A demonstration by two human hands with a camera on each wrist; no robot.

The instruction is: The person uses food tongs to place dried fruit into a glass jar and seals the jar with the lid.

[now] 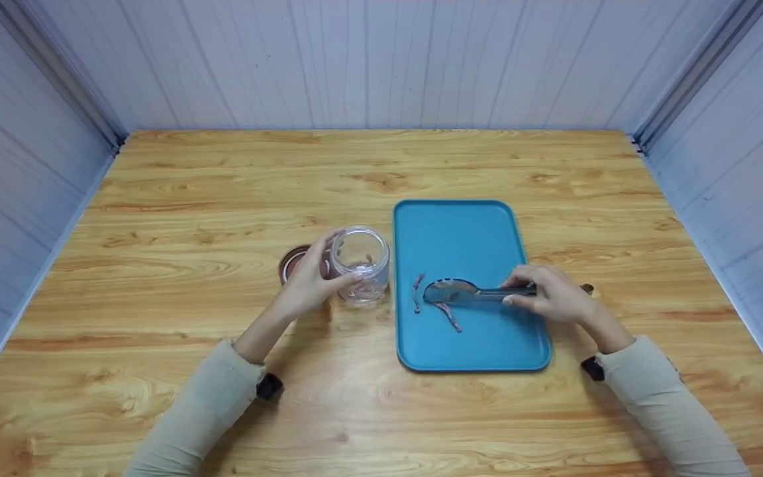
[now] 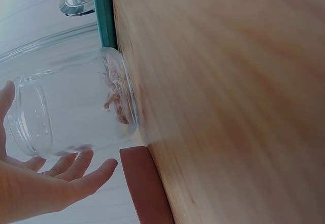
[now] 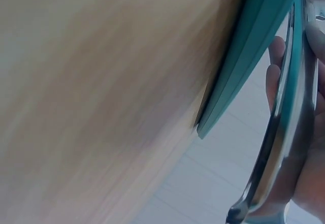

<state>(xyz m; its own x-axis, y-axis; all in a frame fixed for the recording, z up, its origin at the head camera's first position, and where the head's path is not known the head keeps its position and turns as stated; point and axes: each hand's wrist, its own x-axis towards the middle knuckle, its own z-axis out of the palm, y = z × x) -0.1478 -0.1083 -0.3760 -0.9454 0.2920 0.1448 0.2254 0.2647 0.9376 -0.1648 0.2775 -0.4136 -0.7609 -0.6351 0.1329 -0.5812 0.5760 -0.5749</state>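
Observation:
My left hand (image 1: 307,281) grips a clear plastic jar (image 1: 363,298) near its rim, thumb on the near side and fingers behind. Several reddish-brown strips (image 2: 117,94) lie at the bottom of the jar, which stands upright. A brown round lid (image 1: 287,262) is just left of the jar, partly hidden by that hand. Over the blue tray (image 1: 457,232), my right hand (image 1: 550,291) holds metal tongs (image 1: 494,293) by the arms. The tongs' broad oval head overlaps one thin reddish strip (image 1: 449,319). Another strip (image 1: 416,293) lies beside it on the tray.
Everything stands on a wood-grain table (image 1: 156,278). White panelled walls (image 1: 368,66) enclose its back and both sides. The tray's raised left rim is close beside the jar.

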